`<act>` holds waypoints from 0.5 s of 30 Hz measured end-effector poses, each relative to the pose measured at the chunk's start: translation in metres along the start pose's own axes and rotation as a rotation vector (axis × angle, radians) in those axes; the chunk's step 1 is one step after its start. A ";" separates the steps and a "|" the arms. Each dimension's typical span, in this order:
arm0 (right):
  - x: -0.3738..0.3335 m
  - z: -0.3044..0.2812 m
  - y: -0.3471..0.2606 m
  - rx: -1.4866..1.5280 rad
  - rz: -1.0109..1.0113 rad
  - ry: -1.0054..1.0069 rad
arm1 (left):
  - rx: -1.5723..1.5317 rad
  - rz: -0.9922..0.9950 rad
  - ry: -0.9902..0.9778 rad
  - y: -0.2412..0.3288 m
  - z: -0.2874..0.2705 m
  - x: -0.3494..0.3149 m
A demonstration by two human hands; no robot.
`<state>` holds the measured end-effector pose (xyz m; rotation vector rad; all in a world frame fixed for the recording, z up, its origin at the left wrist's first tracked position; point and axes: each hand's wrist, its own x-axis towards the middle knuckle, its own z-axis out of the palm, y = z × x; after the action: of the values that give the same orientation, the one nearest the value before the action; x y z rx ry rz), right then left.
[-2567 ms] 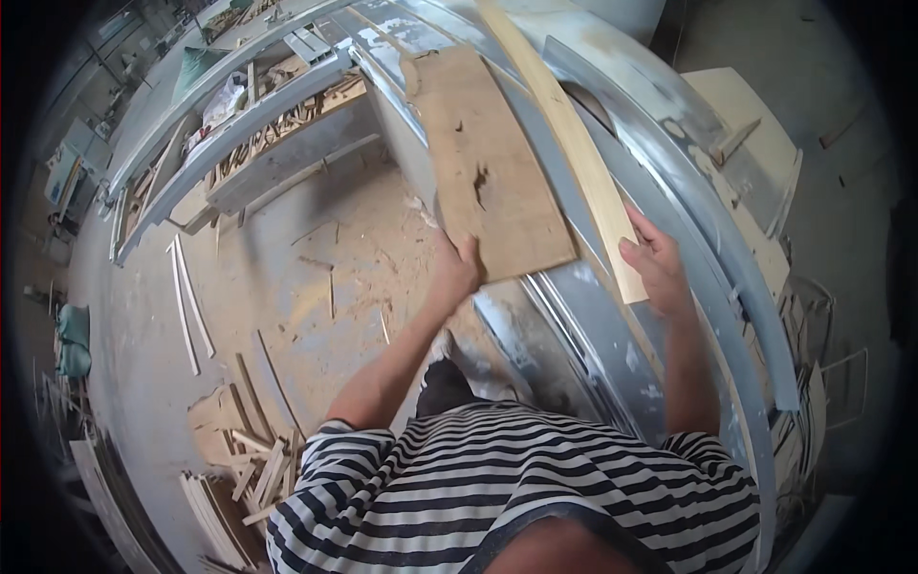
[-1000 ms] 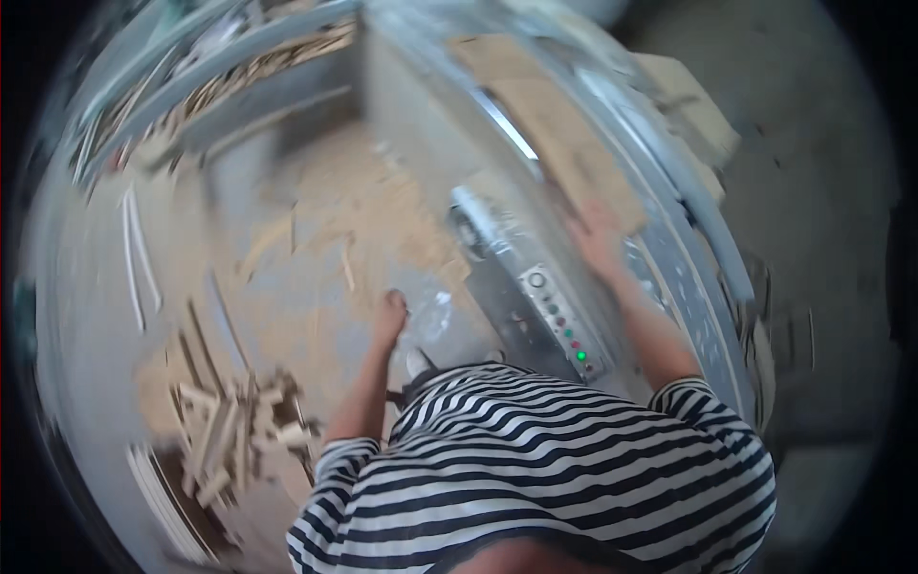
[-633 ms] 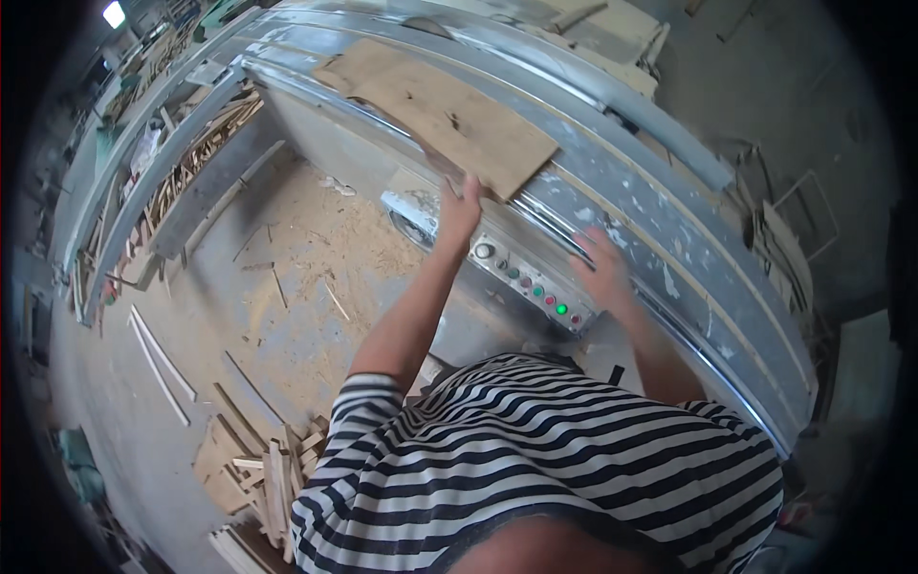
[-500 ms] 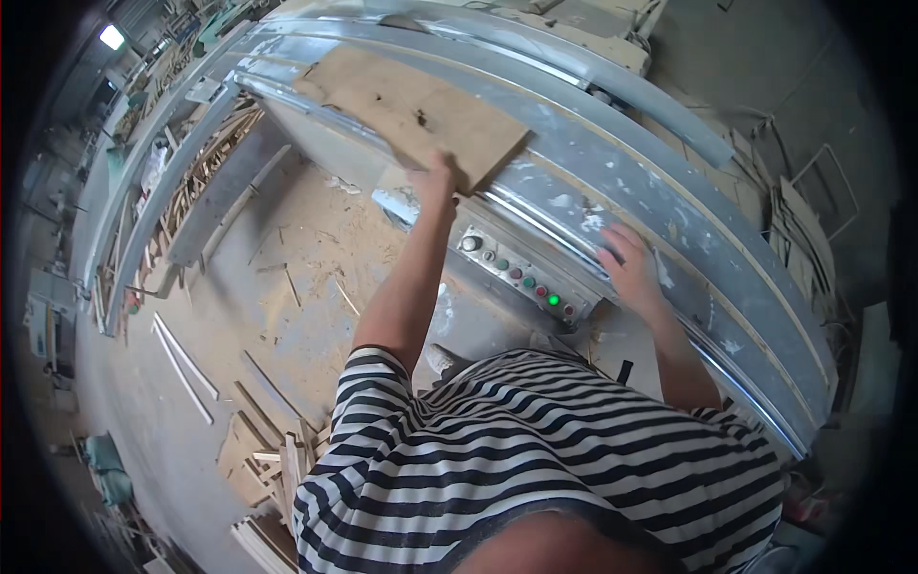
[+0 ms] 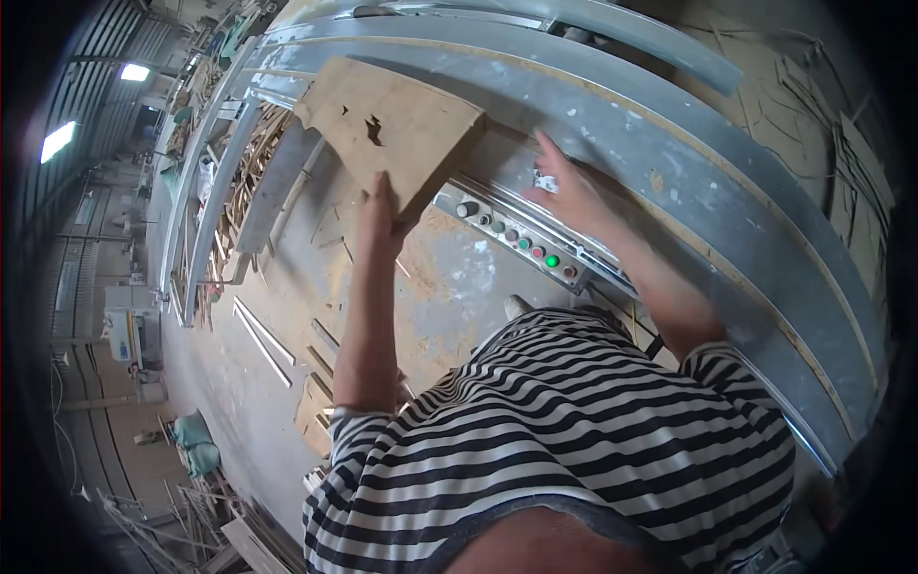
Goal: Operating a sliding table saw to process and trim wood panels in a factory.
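Observation:
My left hand [image 5: 381, 215] grips the near edge of a thick brown wooden board [image 5: 411, 110], thumb on its top face and fingers underneath. Dark ragged holes mark that face, and the board's left end is uneven. It is tilted, with its near right corner hanging past the front edge of the long grey metal machine table [image 5: 612, 120]. Whether its far side touches the table I cannot tell. To the right of the board my right hand [image 5: 572, 196] is held over the table with fingers apart, holding nothing.
A control panel [image 5: 512, 237] with a row of buttons, one lit green, runs along the table's front. Wood offcuts [image 5: 263, 340] and sawdust lie on the floor at left. A heap of wood strips [image 5: 253, 163] sits beyond the metal rails. Green sacks [image 5: 196, 445] stand farther left.
My left hand has brought the board toward me and tilted it up off the table's front edge. My right hand has moved left and away from me, toward the board. The view has turned.

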<state>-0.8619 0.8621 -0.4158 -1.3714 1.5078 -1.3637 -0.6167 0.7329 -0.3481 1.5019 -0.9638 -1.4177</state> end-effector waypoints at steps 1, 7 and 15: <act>0.012 0.007 -0.011 0.058 0.006 -0.077 | -0.063 0.011 0.037 0.009 -0.013 -0.017; 0.106 0.023 -0.066 0.164 -0.697 0.035 | -0.453 0.011 -0.349 0.105 -0.046 -0.070; 0.251 0.002 -0.251 -0.031 -1.069 0.094 | -0.403 0.591 -0.532 0.226 -0.065 -0.045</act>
<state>-0.8503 0.6455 -0.1346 -2.3033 0.7969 -2.0128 -0.5518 0.6987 -0.1206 0.4807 -1.2157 -1.4621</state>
